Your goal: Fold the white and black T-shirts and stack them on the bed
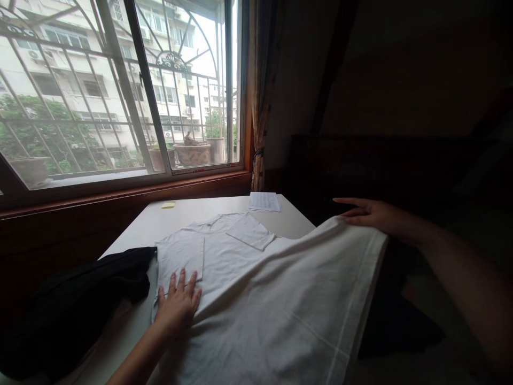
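Presses a white T-shirt (236,272) down on a white table (294,227) with the left hand (178,307), open and palm down, with fingers spread near the table's left side. Lifts the shirt's near, right-hand part with the right hand (371,214), closed in a pinch on the raised edge above the table's right side, with one finger pointing out past the cloth. Stretches the fabric in a long slope between both hands, leaving the neckline toward the table's far side and both short sleeves turned in over the shirt's body. Keeps a black cloth (100,289) bunched along the table's left side, just beside the shirt. Has printed paper sheets (264,201) at the table's far edge, and a yellow note (168,204) near its far left corner. Works by daylight from a barred window (156,96) beyond the table, with a tied curtain (259,107) past the far edge and potted plants (192,152) outside behind the glass. Leaves the area right of the table too dark to make out in detail.
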Motion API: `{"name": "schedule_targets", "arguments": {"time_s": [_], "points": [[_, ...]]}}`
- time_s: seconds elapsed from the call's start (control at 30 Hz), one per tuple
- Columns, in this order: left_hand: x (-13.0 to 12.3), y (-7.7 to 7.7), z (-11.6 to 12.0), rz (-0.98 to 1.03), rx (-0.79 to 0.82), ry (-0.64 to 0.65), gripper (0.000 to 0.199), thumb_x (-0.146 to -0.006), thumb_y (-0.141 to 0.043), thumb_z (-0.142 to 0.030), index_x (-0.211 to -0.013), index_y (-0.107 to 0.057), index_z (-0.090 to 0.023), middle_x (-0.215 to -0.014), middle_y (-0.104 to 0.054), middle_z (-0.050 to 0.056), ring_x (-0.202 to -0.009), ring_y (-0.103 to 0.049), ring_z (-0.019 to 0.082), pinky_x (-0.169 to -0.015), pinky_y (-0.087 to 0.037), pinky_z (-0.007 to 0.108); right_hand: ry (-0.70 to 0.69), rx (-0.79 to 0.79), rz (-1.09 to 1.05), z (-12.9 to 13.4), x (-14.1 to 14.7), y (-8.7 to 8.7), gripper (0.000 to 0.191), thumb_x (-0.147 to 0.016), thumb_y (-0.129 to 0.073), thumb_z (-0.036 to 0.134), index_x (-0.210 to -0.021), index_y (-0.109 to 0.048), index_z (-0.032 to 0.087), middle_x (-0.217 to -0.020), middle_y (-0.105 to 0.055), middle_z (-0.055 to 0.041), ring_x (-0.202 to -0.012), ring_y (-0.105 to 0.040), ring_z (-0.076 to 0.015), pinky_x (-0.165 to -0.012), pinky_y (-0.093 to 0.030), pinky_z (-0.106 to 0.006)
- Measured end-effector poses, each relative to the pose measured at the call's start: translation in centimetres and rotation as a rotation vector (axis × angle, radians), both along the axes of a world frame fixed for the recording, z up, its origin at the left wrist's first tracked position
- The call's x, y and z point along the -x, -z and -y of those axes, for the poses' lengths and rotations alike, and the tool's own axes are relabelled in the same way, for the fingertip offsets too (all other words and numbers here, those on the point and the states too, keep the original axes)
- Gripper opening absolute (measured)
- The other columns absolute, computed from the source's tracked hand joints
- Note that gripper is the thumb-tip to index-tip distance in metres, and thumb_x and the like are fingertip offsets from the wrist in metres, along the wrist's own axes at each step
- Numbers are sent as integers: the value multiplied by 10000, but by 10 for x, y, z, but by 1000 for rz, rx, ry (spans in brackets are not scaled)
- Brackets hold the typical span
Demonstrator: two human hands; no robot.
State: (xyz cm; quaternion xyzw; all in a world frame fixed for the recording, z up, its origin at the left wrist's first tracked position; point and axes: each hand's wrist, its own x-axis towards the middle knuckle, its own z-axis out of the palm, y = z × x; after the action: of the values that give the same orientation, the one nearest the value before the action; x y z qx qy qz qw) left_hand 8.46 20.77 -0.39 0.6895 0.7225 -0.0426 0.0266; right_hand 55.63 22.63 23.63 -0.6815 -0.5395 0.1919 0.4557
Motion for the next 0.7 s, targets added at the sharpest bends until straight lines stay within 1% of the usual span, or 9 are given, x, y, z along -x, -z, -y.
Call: {"name": "schedule_targets", "arguments": {"time_s": [0.07, 0.13, 0.23, 0.33, 0.4, 0.47, 0.53, 0.63, 0.7], "points": [[-12, -11, 13, 10, 51, 36, 663, -991, -348, -566, -1591, -265, -297, -1676, -160, 146, -1526, -122, 445, -1123, -198, 705, -6, 81, -71, -6, -26, 6, 466, -921, -556, 223, -1301, -612, -41, -1080, -743, -212, -887, -722, -204, -818, -479, -355], [-25, -21, 26, 21, 102, 76, 677, -962, -393, -598, -1577, -298, -331, -1664, -214, 151, -1504, -170, 485, -1067, -292, 703, 37, 110, -159, -9, -52, 13, 480, -929, -555, 257, -1289, -609, -55, -1115, -720, -251, -957, -710, -233, -839, -471, -369], [-37, -36, 38, 39, 149, 145, 642, -945, -442, -592, -1546, -366, -378, -1605, -371, 160, -1406, -391, 499, -984, -418, 630, 133, 132, -239, -8, -80, 32, 521, -940, -551, 371, -1285, -616, -14, -1116, -709, -266, -1021, -691, -269, -867, -471, -386], [-33, -46, 33, 94, 124, 178, 622, -960, -398, -591, -1527, -429, -339, -1373, -635, 170, -1172, -630, 419, -940, -477, 553, 229, 148, -249, 0, -93, 65, 582, -906, -582, 485, -1337, -581, 95, -1166, -688, -254, -1081, -675, -299, -881, -477, -391], [-19, -46, 19, 152, 46, 208, 612, -972, -373, -558, -1512, -467, -289, -1304, -684, 140, -1189, -627, 365, -990, -472, 506, 287, 156, -267, 9, -97, 94, 660, -877, -591, 550, -1409, -506, 168, -1242, -652, -255, -1114, -666, -319, -872, -487, -396], [1, -40, -3, 184, -59, 274, 579, -976, -387, -496, -1485, -507, -250, -1441, -597, 98, -1353, -513, 313, -1105, -408, 450, 351, 167, -285, 22, -100, 126, 776, -852, -580, 617, -1479, -395, 200, -1296, -611, -280, -1088, -682, -336, -839, -503, -406], [25, -27, -27, 154, -123, 301, 558, -972, -406, -440, -1457, -541, -200, -1546, -487, 84, -1452, -399, 282, -1192, -316, 424, 396, 165, -258, 36, -104, 158, 837, -829, -563, 669, -1504, -328, 233, -1270, -625, -279, -988, -719, -351, -804, -513, -438], [58, -3, -57, 119, -198, 253, 534, -976, -388, -376, -1433, -564, -163, -1565, -459, 84, -1475, -362, 267, -1226, -264, 409, 403, 160, -143, 61, -110, 202, 800, -789, -540, 722, -1445, -384, 293, -1029, -722, -200, -926, -730, -407, -782, -520, -514], [71, 12, -69, 119, -213, 229, 531, -988, -368, -371, -1450, -546, -179, -1574, -447, 74, -1489, -335, 263, -1229, -251, 417, 306, 145, -78, 77, -109, 224, 754, -777, -529, 715, -1411, -397, 331, -889, -750, -125, -954, -734, -403, -800, -542, -503]]}}
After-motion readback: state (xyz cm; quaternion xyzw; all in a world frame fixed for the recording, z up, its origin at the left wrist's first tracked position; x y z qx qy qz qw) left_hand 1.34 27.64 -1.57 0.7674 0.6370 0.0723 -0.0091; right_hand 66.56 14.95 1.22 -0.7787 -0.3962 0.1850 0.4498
